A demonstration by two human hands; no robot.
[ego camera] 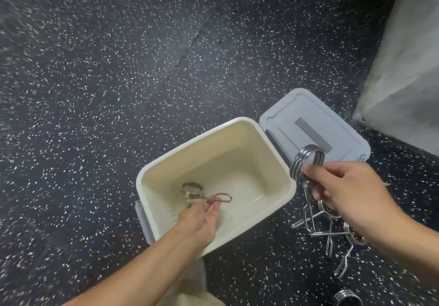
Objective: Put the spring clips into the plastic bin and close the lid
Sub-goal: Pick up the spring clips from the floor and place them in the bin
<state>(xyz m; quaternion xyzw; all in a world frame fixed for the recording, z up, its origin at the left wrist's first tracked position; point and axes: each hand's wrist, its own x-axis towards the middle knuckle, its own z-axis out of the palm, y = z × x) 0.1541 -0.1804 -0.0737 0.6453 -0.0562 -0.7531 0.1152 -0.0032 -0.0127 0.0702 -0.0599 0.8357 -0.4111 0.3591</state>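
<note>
A cream plastic bin stands open on the speckled floor, its grey lid lying flat just beyond its right corner. My left hand reaches inside the bin and pinches a spring clip low near the bin's bottom. My right hand hovers beside the bin's right rim, gripping a second spring clip whose coil sticks up above my fingers. Several more spring clips lie in a loose heap on the floor under my right hand.
Another clip coil lies at the bottom right edge. A grey concrete block or wall base rises at the right. Dark speckled floor spreads to the left and beyond the bin. A grey latch hangs on the bin's left side.
</note>
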